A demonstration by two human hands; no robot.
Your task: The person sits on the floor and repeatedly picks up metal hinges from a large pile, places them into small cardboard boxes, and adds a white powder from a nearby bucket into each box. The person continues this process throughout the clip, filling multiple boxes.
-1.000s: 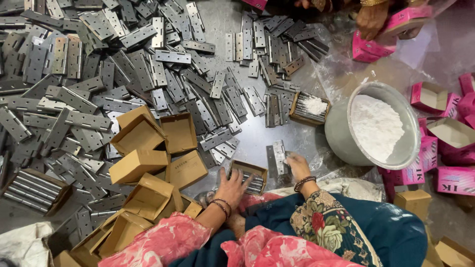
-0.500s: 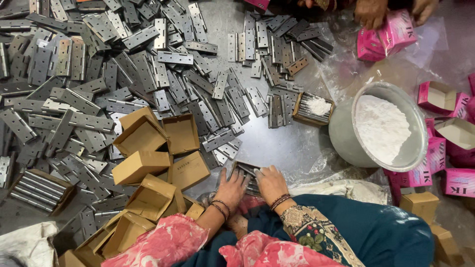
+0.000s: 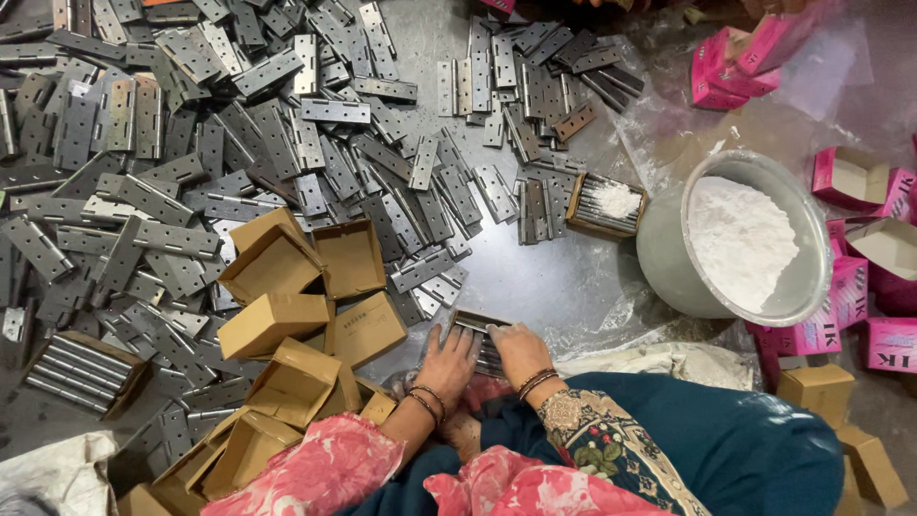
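Grey metal hinges are packed in a small cardboard box [image 3: 475, 334] that is gripped between both hands near the lap: the left hand [image 3: 446, 361] is closed on its left side, the right hand [image 3: 518, 351] on its right. Empty brown boxes [image 3: 287, 315] are heaped just left. Loose hinges [image 3: 239, 143] are spread far and left. A bowl of white powder [image 3: 740, 239] is set to the right.

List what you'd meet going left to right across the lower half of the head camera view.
Open box of hinges → pile of brown cardboard boxes → left hand → right hand → bowl of white powder → pink boxes.
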